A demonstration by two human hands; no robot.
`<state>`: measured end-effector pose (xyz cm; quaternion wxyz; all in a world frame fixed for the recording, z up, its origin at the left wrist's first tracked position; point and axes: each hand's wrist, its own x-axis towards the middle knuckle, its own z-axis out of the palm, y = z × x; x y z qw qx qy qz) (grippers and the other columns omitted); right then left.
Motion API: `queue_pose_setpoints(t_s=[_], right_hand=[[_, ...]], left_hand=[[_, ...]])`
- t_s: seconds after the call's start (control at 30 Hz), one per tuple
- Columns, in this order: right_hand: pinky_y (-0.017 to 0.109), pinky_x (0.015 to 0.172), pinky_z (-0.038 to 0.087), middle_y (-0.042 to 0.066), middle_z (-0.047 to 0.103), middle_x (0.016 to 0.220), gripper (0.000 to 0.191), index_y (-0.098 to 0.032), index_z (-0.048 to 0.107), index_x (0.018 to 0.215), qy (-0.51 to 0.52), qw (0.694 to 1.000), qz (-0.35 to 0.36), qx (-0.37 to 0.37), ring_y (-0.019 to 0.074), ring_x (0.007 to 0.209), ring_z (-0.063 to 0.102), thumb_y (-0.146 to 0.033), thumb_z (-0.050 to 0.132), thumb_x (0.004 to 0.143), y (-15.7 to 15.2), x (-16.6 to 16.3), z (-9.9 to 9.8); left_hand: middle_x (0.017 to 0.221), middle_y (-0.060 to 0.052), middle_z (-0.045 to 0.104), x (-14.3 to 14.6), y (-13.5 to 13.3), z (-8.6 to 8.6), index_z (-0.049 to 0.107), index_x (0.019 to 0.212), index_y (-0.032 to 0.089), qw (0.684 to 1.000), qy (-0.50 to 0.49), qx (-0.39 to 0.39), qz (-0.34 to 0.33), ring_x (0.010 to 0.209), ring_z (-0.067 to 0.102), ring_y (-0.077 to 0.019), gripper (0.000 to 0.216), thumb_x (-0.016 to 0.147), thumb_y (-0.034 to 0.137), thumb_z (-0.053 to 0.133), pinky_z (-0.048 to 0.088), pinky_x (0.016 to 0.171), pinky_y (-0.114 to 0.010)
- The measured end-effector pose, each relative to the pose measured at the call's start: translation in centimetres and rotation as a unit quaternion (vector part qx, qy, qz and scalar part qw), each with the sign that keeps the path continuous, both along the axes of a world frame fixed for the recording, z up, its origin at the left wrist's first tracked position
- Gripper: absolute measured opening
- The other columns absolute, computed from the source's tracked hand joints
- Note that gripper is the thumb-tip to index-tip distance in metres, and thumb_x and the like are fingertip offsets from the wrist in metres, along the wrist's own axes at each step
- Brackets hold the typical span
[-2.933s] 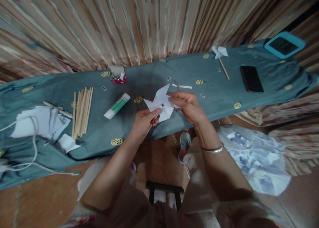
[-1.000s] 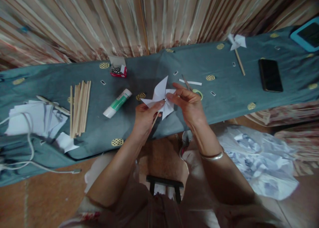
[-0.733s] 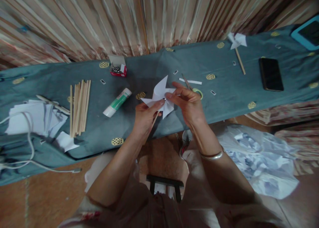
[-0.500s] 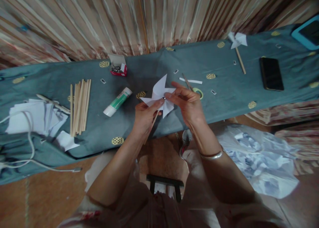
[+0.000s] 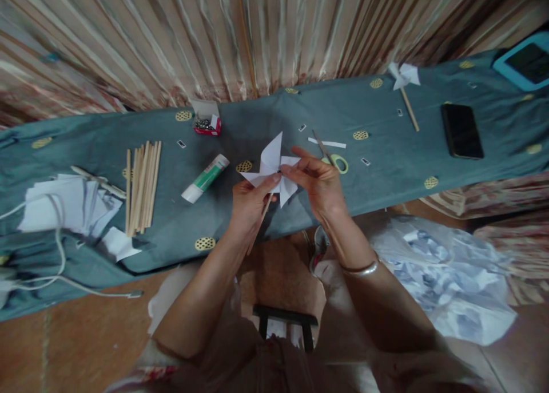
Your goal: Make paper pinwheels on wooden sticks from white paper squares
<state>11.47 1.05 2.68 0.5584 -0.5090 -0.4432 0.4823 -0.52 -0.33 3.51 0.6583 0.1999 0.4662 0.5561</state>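
Note:
A white paper pinwheel (image 5: 271, 155) with pointed blades is held up between my hands, just above the front part of the table. My left hand (image 5: 249, 207) is closed around it, thumb on the paper near the centre, and a thin wooden stick (image 5: 266, 205) runs down below the paper through the same grip. At the hub shows a small dark pin head (image 5: 279, 172). My right hand (image 5: 323, 187) has its thumb and a fingertip pinched at the hub and right blade; its other fingers are bent. Right behind that hand lie green-handled scissors (image 5: 340, 163).
Left on the teal cloth (image 5: 180, 221) are wooden sticks (image 5: 143, 187), paper sheets (image 5: 55, 204), a glue stick (image 5: 206, 178) and a red box of pins (image 5: 207, 124). Rightward lie a paper strip (image 5: 328, 143), another pinwheel (image 5: 403, 78) and a phone (image 5: 462, 131). A plastic bag (image 5: 450, 278) sits below.
Both hands keep their hold on the pinwheel at nearly the same place. My right hand has shifted slightly left and down, showing more of the scissors' handle. The whole view has moved a little.

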Motion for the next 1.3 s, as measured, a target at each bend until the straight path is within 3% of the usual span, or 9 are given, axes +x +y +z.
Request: queue_pose_setpoints(t_s=[0.13,0.33,0.43,0.53,0.73,0.9,1.3], right_hand=[[0.04,0.104,0.042,0.001,0.069,0.08,0.016,-0.028,0.068,0.061,0.016,1.0,0.0,0.007,0.0241,0.128,0.053,-0.033,0.081,0.069,-0.1,0.3,0.2],[0.037,0.101,0.046,0.002,0.073,0.095,0.013,-0.027,0.07,0.068,0.053,0.997,-0.054,0.017,0.0225,0.122,0.058,-0.033,0.081,0.067,0.2,1.3,0.5],[0.035,0.092,0.051,0.002,0.074,0.102,0.03,-0.028,0.069,0.088,0.09,0.994,-0.053,-0.017,0.0211,0.105,0.067,-0.038,0.083,0.065,0.4,1.7,0.7],[0.034,0.078,0.056,0.003,0.076,0.093,0.04,-0.027,0.067,0.097,0.137,0.986,0.012,-0.096,0.0219,0.091,0.07,-0.044,0.083,0.064,0.5,2.2,1.1],[0.028,0.068,0.057,0.002,0.076,0.088,0.037,-0.024,0.072,0.086,0.196,0.967,0.052,-0.155,0.0178,0.078,0.071,-0.047,0.084,0.059,0.2,2.0,1.4],[0.029,0.074,0.055,0.0,0.076,0.074,0.032,-0.021,0.075,0.075,0.207,0.962,0.102,-0.147,0.017,0.075,0.07,-0.038,0.09,0.053,-0.8,0.0,1.5],[0.028,0.068,0.053,-0.003,0.075,0.069,0.026,-0.021,0.075,0.066,0.221,0.963,0.026,-0.155,0.0125,0.064,0.065,-0.028,0.091,0.046,-0.6,-0.8,0.6]], left_hand=[[0.061,0.001,0.067,0.0,0.0,0.3,0.072,0.066,0.014,1.0,-0.025,-0.003,0.004,0.048,0.052,-0.0061,0.035,0.041,0.026,0.092,0.037,0.043,-0.018],[0.062,0.001,0.067,-0.2,0.0,0.3,0.072,0.068,0.012,0.999,-0.033,-0.014,0.006,0.048,0.052,-0.0056,0.034,0.042,0.025,0.091,0.037,0.042,-0.017],[0.062,0.0,0.067,-0.1,-0.1,0.4,0.072,0.067,0.011,0.999,-0.028,-0.021,-0.005,0.049,0.053,-0.0059,0.036,0.041,0.026,0.092,0.038,0.043,-0.017],[0.063,0.0,0.068,0.0,-0.2,0.4,0.072,0.067,0.011,0.999,-0.024,-0.025,-0.015,0.051,0.055,-0.0069,0.036,0.041,0.027,0.092,0.039,0.044,-0.018],[0.067,-0.001,0.071,-0.3,-0.2,0.3,0.073,0.07,0.011,0.999,-0.029,-0.032,-0.008,0.053,0.057,-0.0078,0.038,0.041,0.027,0.093,0.04,0.046,-0.018],[0.067,-0.001,0.072,-0.3,-0.1,0.2,0.074,0.071,0.012,0.999,-0.046,-0.028,-0.002,0.054,0.059,-0.0084,0.037,0.041,0.024,0.092,0.042,0.046,-0.018],[0.06,0.0,0.07,0.0,0.2,0.2,0.072,0.061,0.013,0.999,-0.019,-0.043,0.016,0.05,0.058,-0.0088,0.039,0.032,0.027,0.094,0.043,0.046,-0.019]])
